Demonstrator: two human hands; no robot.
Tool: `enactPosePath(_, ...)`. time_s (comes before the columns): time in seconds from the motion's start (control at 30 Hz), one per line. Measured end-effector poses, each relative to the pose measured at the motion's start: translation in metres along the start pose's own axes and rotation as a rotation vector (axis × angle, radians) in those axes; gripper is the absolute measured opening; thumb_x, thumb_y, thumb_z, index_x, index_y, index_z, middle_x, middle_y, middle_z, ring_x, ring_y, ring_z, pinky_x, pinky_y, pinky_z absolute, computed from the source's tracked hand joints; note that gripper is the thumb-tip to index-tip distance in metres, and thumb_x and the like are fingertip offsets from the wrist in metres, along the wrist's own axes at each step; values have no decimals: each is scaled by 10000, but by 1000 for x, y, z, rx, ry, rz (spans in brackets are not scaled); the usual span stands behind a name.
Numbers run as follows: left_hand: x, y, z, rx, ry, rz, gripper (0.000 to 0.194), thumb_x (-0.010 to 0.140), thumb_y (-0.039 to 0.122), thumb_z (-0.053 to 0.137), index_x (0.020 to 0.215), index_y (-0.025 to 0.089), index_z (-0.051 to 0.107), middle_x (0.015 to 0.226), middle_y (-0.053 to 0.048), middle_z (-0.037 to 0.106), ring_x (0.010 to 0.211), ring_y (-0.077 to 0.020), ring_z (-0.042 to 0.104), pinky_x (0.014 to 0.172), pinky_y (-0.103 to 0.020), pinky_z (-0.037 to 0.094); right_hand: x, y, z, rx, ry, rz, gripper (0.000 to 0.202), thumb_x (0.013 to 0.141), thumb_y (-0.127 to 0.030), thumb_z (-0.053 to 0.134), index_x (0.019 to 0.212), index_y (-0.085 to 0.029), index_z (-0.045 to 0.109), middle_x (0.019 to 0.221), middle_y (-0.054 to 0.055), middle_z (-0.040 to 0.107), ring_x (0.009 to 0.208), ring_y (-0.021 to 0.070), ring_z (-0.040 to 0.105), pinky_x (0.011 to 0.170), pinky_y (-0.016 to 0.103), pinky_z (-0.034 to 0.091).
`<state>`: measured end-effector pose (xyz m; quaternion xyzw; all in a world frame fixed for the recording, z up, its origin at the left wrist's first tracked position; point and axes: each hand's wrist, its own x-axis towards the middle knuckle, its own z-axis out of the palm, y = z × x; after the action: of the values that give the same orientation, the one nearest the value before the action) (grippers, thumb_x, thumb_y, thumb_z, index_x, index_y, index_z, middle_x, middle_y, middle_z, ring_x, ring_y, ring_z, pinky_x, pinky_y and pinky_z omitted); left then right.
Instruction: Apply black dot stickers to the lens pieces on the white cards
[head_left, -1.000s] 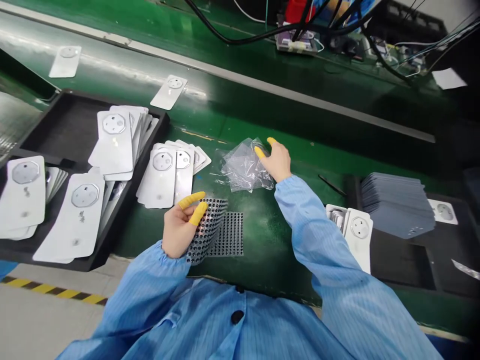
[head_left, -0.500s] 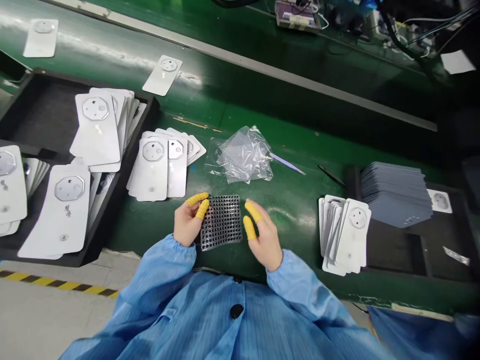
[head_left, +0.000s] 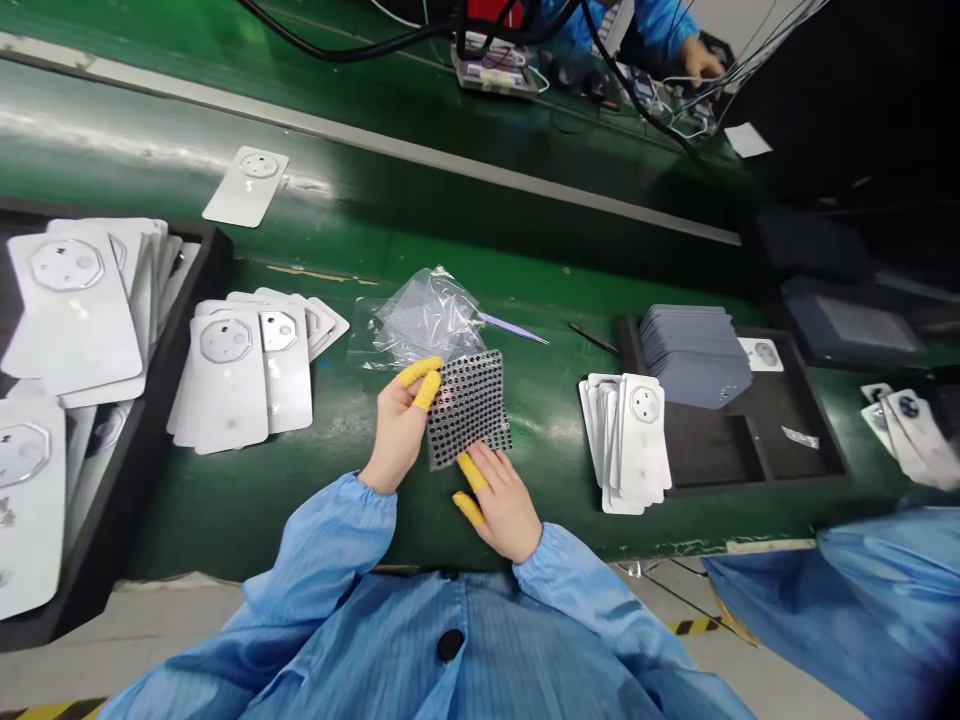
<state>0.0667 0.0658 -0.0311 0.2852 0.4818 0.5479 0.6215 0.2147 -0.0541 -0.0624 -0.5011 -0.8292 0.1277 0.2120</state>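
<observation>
Black-dotted clear sheet, 1: lay over the counter, nearer than the plastic bags; upper-left edge was pinched by the left hand. Right hand, thumb spread, had come in to its lower edge, so 2 hands attended it.

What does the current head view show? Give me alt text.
A sheet of black dots is in the grip of the left hand above a green bench, with the right hand at the sheet's lower edge. Clear plastic and a purple tool lie beyond, white panels piled on either side.
</observation>
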Motion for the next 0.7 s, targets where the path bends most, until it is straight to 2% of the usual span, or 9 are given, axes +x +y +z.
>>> enactPosePath(0.13, -13, 28, -19, 52, 11, 66, 338, 756, 337, 751, 1048, 176, 700, 736, -4, 714, 654, -110, 657, 618, -192, 524, 5, 26, -14, 107, 170, 94, 455, 923, -205, 508, 1374, -172, 464, 1369, 162, 543, 1345, 263, 445, 1076, 495, 440)
enactPosePath(0.23, -27, 42, -26, 75, -35, 9, 330, 767, 347, 742, 1058, 199, 703, 678, 9, 693, 522, -106, 625, 488, -197, 521, 22, 28, -31, 445, 318, 233, 375, 950, -226, 476, 1324, -234, 511, 1337, 121, 580, 1285, 241, 519, 1062, 487, 459)
enactPosePath(0.33, -38, 46, -22, 84, -63, -43, 308, 785, 347, 726, 1060, 211, 698, 661, 8, 693, 490, -114, 626, 441, -200, 521, 45, 14, -44, 934, 241, 364, 514, 948, -376, 494, 1425, -258, 343, 1258, 114, 635, 1113, 221, 653, 926, 428, 573)
enactPosePath(0.4, -42, 46, -17, 47, -32, -62, 328, 803, 385, 702, 1080, 211, 681, 689, -2, 705, 547, -136, 662, 480, -217, 548, 60, 3, -48, 1128, 181, 390, 680, 895, -406, 585, 1460, -267, 230, 1113, 81, 703, 958, 201, 717, 829, 387, 618)
enactPosePath(0.43, -44, 46, -14, 15, -23, -85, 375, 808, 417, 688, 1122, 216, 659, 723, -12, 716, 588, -154, 683, 506, -234, 564, 66, -1, -48, 1163, 197, 404, 723, 875, -387, 622, 1458, -272, 211, 1036, 55, 723, 899, 189, 729, 809, 373, 625)
enactPosePath(0.5, -47, 44, -11, -25, -55, -154, 551, 769, 423, 727, 1261, 237, 565, 815, -31, 740, 680, -194, 717, 568, -277, 593, 74, -5, -47, 1153, 275, 421, 734, 868, -342, 641, 1452, -272, 201, 951, 26, 729, 849, 175, 735, 791, 354, 631)
enactPosePath(0.6, -52, 40, -10, 23, -118, -221, 797, 664, 272, 835, 1360, 242, 448, 938, -51, 753, 775, -218, 733, 659, -304, 611, 77, -5, -44, 984, 384, 396, 708, 892, -304, 608, 1462, -253, 192, 987, 54, 712, 879, 173, 723, 783, 346, 628)
enactPosePath(0.63, -53, 39, -10, 49, -114, -227, 781, 653, 233, 842, 1337, 225, 467, 968, -56, 752, 794, -216, 734, 680, -301, 611, 76, -4, -44, 859, 438, 380, 685, 886, -282, 617, 1454, -251, 235, 1063, 81, 691, 954, 186, 703, 819, 365, 617)
enactPosePath(0.7, -54, 36, -10, 87, -90, -223, 611, 683, 225, 820, 1231, 178, 553, 1011, -70, 751, 844, -207, 731, 731, -287, 606, 73, -2, -46, 551, 545, 301, 570, 851, -212, 658, 1366, -259, 419, 1222, 113, 613, 1133, 230, 618, 927, 442, 562)
